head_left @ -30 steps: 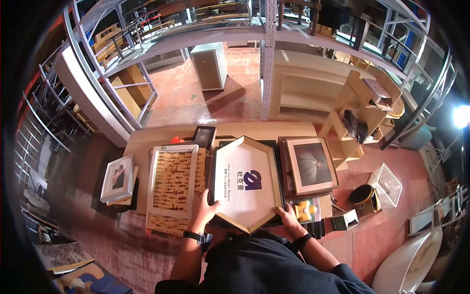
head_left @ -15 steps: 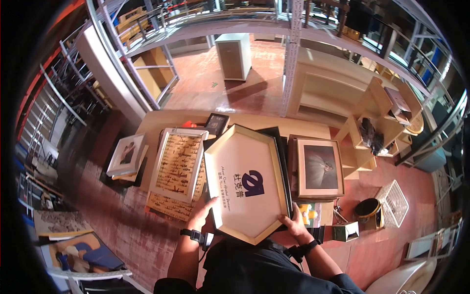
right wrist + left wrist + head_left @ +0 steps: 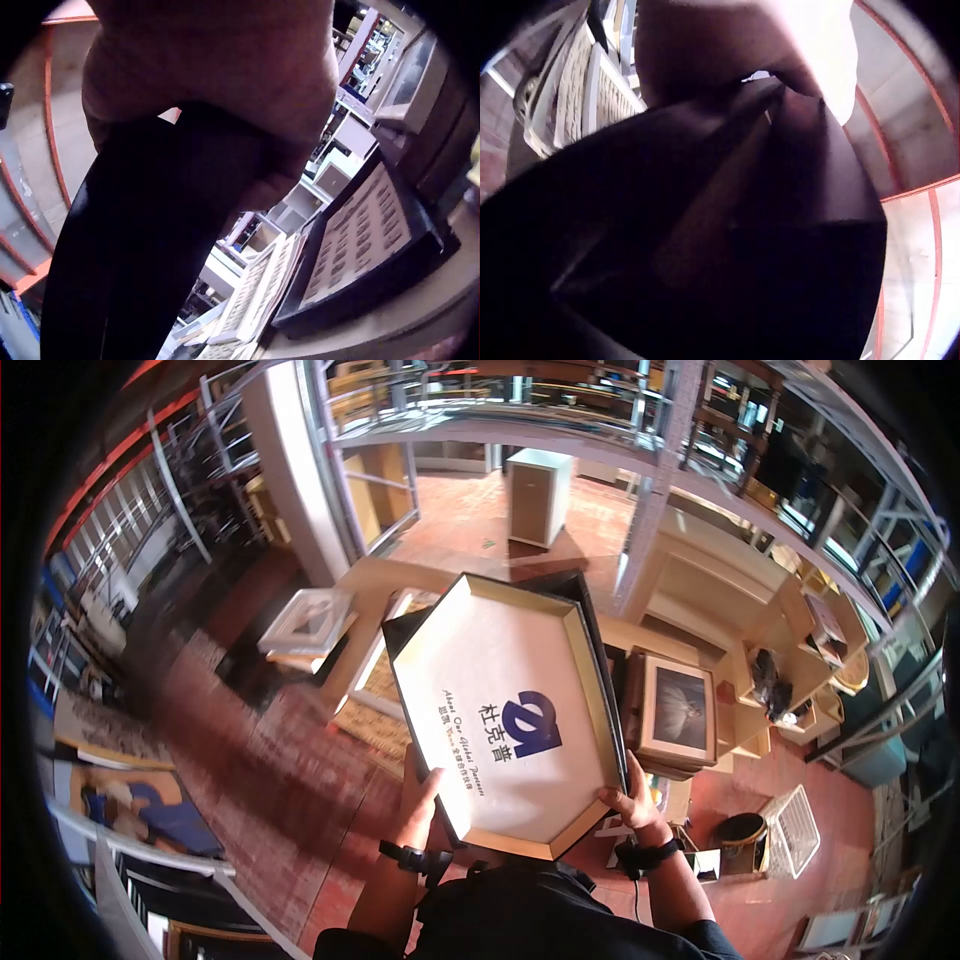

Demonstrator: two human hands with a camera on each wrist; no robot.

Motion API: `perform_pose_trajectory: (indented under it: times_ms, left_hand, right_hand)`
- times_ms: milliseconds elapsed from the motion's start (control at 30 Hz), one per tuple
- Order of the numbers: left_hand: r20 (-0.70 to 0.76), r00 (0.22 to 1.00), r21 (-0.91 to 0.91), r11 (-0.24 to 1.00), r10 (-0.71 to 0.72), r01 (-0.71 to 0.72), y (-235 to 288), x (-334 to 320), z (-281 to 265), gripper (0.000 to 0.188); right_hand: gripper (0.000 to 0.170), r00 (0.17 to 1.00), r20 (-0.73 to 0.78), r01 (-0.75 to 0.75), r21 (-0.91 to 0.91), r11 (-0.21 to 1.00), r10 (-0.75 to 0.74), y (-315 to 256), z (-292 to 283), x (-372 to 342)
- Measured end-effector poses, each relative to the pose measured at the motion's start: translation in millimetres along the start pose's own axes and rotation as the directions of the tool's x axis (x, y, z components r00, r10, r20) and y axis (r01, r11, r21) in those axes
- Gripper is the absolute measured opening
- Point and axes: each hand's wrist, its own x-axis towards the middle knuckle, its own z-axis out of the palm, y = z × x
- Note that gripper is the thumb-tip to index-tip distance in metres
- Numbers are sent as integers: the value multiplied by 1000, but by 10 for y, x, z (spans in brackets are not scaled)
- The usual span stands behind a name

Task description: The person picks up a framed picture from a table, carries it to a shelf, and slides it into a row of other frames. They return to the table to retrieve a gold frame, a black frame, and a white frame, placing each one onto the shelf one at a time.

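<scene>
A hexagonal picture frame [image 3: 520,760] with a black outside, gold inner edge and white panel fills the middle of the head view. It is tilted, held in front of the body. My left hand [image 3: 416,808] grips its lower left side, thumb on the rim and the other fingers beneath. My right hand [image 3: 636,800] grips the lower right side likewise, its thumb over the edge. Black corners jut out behind the frame at the top. In the left wrist view the frame's dark underside [image 3: 705,240] covers most of the picture, partly hiding the left fingers.
To the right lies a stack with a framed photo [image 3: 683,705]; a white-framed picture [image 3: 308,622] sits at left. A black-framed panel [image 3: 360,232] lies on the table in the right wrist view. A white wire basket [image 3: 793,830] stands on the floor, a wooden shelf unit [image 3: 745,690] behind.
The hexagonal frame has been raised toward me and turned somewhat, now covering part of the patterned frame at left. The head view has swung left. Both hands keep their hold.
</scene>
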Motion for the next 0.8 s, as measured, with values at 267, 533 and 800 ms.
perform_pose_trajectory:
  times_ms: [267, 533, 800]
  left_hand:
    - [-318, 937, -22, 987, 144, -159, 915, -1250, -1045, 40]
    - [-629, 736, 108, 966, 249, -234, 1442, -2531, -1998, 77]
    - [-766, 472, 304, 892, 438, -335, 1730, -3155, -2278, 72]
  right_hand:
    - [81, 943, 332, -5, 95, 995, -27, -107, 1369, -189]
    - [84, 696, 717, -41, 88, 995, -35, -287, 2747, -233]
    - [77, 527, 847, 100, 20, 995, -70, -303, 3838, -87]
